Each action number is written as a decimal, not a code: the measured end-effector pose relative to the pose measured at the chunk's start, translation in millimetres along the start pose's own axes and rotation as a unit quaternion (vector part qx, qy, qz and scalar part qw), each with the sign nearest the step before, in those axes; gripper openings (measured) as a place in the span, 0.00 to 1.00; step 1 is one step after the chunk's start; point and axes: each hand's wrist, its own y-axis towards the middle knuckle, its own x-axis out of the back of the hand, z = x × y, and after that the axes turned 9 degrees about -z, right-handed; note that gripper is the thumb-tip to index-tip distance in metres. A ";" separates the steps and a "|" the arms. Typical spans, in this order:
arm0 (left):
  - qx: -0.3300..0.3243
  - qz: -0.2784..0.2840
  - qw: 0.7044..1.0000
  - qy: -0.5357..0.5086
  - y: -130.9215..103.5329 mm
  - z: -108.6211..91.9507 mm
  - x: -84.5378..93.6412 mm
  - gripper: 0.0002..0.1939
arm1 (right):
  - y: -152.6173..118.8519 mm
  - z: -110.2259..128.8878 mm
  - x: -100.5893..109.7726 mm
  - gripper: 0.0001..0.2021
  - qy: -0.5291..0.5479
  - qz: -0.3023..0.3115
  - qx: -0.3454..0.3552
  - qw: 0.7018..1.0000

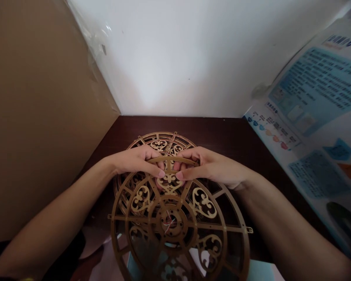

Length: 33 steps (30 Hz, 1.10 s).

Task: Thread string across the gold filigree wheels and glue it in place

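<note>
Both hands hold a round, gold-brown openwork frame [193,225] up at a tilt by its far upper edge. It has rings, spokes and scroll-shaped ornaments, with a small tab on each side. My left hand [140,160] is closed on the rim left of the top spoke, thumb on the near face. On the other side of that spoke, my right hand [206,166] grips the rim in the same way, fingers passing behind through the openings. Behind the held frame lie similar round frames [156,136] in a stack, partly covered by my hands.
A dark red-brown table [222,134] lies beneath. A white wall [175,58] rises at the back, a brown cardboard panel [46,117] at the left. Printed posters [316,117] line the right side. Pale blue and white sheets [263,270] show at the near edge.
</note>
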 end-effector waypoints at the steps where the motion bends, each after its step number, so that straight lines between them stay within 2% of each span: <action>1: -0.009 -0.009 1.000 0.017 0.1 -0.5 -0.1 0.12 | 1.1 -0.3 -0.5 0.09 0.004 -0.001 0.000 1.000; 3: -0.019 -0.014 0.999 0.036 -0.3 -2.5 -1.0 0.10 | 3.0 -0.9 -0.8 0.11 0.010 -0.001 -0.006 1.000; 5: -0.011 0.006 1.000 0.019 -1.3 -4.9 -2.2 0.10 | 4.2 -2.1 -0.5 0.13 0.012 -0.001 -0.015 1.000; 9: -0.003 0.036 0.999 -0.016 -2.9 -8.1 -3.7 0.08 | 5.2 -6.6 0.2 0.11 -0.039 0.014 -0.005 0.999; 12: -0.015 0.030 0.999 -0.016 -2.2 -7.7 -5.0 0.07 | 5.7 -9.7 0.2 0.10 -0.060 0.020 -0.008 0.998; 16: -0.009 0.022 0.999 -0.032 -1.2 -5.5 -6.9 0.08 | 5.3 -8.0 -1.3 0.11 -0.029 0.014 -0.006 0.999; 19: 0.001 0.020 0.999 -0.031 -2.7 -5.1 -3.7 0.10 | 4.2 -3.8 -2.7 0.12 0.005 0.026 0.002 1.000; 25: 0.000 0.069 0.998 0.007 -7.6 -8.5 7.2 0.11 | 2.8 -3.6 1.0 0.16 0.003 0.008 -0.042 0.999; 29: -0.029 0.040 0.999 0.019 -6.3 -8.9 3.2 0.08 | 0.3 -0.1 4.9 0.15 -0.060 -0.003 -0.007 0.998; 33: -0.043 0.023 0.999 0.005 -4.6 -7.9 -3.0 0.07 | -3.6 5.4 4.4 0.18 -0.072 -0.030 0.016 0.997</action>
